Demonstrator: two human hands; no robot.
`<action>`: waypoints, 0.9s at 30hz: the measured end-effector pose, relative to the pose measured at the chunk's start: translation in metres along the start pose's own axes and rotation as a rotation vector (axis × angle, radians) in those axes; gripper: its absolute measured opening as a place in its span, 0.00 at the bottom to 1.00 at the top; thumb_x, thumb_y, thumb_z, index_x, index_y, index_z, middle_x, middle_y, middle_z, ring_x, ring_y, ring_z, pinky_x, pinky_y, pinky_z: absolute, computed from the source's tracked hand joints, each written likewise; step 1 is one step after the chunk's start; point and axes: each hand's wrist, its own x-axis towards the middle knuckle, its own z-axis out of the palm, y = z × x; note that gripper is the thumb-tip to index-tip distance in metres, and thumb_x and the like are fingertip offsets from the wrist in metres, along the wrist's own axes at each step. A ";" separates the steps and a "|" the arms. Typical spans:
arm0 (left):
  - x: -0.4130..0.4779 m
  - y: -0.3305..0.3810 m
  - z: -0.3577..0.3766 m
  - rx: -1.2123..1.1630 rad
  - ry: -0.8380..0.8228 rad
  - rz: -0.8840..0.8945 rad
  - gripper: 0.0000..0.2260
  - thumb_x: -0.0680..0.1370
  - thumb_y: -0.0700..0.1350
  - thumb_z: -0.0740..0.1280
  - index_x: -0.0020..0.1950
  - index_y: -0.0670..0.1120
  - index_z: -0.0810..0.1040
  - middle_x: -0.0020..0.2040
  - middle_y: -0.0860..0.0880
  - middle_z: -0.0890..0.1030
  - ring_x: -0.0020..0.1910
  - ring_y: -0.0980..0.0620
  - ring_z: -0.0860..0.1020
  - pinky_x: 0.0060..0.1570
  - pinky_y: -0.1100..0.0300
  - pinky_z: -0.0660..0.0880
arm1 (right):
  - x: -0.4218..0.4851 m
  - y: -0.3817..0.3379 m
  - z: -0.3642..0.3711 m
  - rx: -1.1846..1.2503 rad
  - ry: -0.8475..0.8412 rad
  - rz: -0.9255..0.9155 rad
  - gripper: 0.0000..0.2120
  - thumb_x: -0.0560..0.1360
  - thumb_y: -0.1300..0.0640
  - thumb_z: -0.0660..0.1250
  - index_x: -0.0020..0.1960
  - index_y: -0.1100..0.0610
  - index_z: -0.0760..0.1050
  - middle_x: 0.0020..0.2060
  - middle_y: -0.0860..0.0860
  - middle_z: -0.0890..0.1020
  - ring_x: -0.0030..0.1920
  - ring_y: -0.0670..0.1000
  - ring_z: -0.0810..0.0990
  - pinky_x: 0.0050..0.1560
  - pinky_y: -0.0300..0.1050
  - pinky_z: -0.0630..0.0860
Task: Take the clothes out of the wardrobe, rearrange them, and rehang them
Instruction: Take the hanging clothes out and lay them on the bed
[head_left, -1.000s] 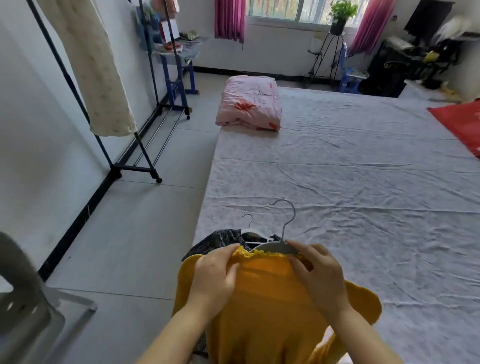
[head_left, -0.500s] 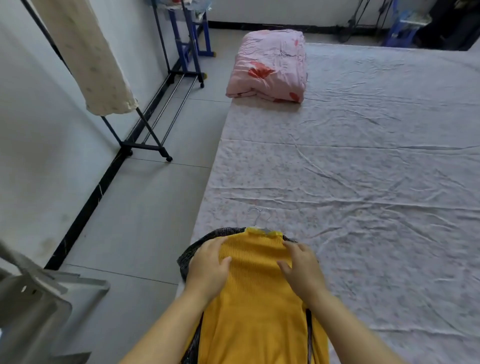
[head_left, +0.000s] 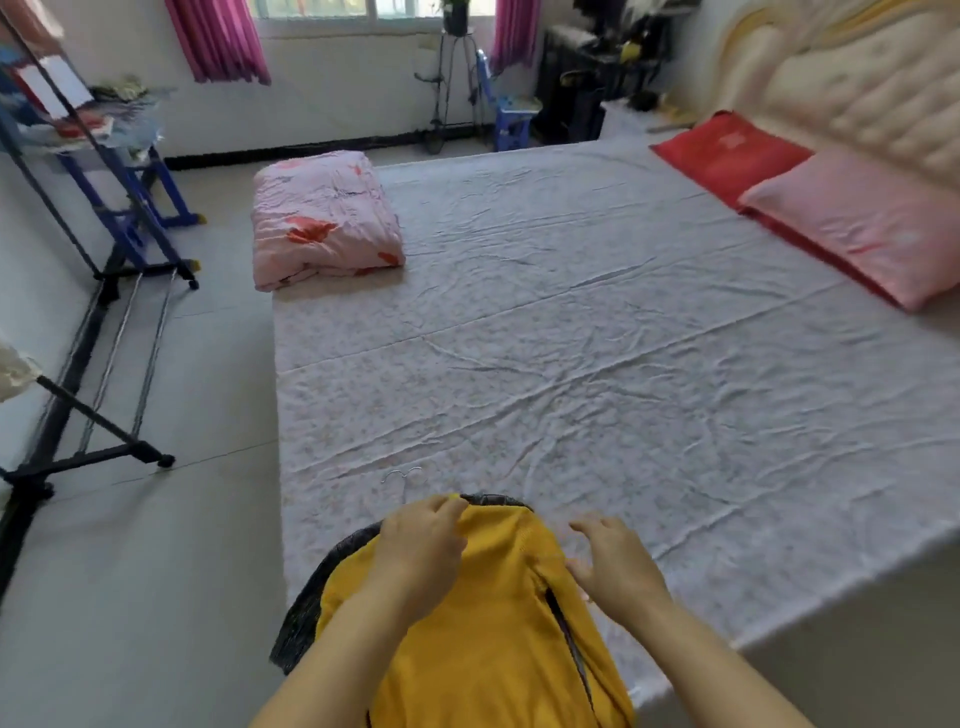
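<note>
A yellow knit garment (head_left: 493, 623) lies on the near corner of the bed (head_left: 597, 364), spread over a dark patterned garment (head_left: 304, 613). A thin wire hanger hook (head_left: 401, 475) sticks out on the sheet just beyond them. My left hand (head_left: 421, 551) rests on the yellow garment and pinches its top edge with curled fingers. My right hand (head_left: 610, 569) hovers at the garment's right edge with fingers spread and relaxed, thumb near the fabric, holding nothing.
A black clothes rack (head_left: 104, 280) stands along the left wall, a cream garment (head_left: 13, 369) hanging at its near end. On the bed's far left corner sits a folded pink quilt (head_left: 322, 218), and pillows (head_left: 852, 223) lie by the headboard.
The yellow garment, held up with its hanger a second ago, now lies flat on the bed. My right hand has come off it and moved right. My left hand shifted to the top edge.
</note>
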 end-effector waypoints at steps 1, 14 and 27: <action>-0.001 0.009 -0.002 0.047 -0.033 0.068 0.19 0.81 0.47 0.57 0.72 0.51 0.61 0.70 0.51 0.66 0.66 0.48 0.67 0.64 0.55 0.65 | -0.017 0.007 -0.005 0.004 0.033 0.052 0.22 0.76 0.50 0.63 0.69 0.52 0.66 0.65 0.52 0.69 0.65 0.51 0.68 0.63 0.43 0.68; -0.137 0.237 0.044 0.374 -0.203 1.152 0.20 0.81 0.49 0.56 0.73 0.52 0.59 0.70 0.52 0.65 0.70 0.50 0.62 0.67 0.56 0.56 | -0.394 0.087 0.007 0.053 0.489 0.907 0.24 0.75 0.50 0.64 0.70 0.50 0.65 0.63 0.50 0.71 0.64 0.52 0.69 0.60 0.42 0.67; -0.538 0.395 0.164 0.346 -0.383 2.049 0.20 0.80 0.50 0.58 0.72 0.52 0.61 0.69 0.52 0.68 0.69 0.51 0.64 0.69 0.57 0.55 | -0.802 0.027 0.159 0.283 0.869 1.695 0.24 0.78 0.51 0.61 0.72 0.50 0.62 0.63 0.50 0.68 0.63 0.50 0.68 0.60 0.41 0.68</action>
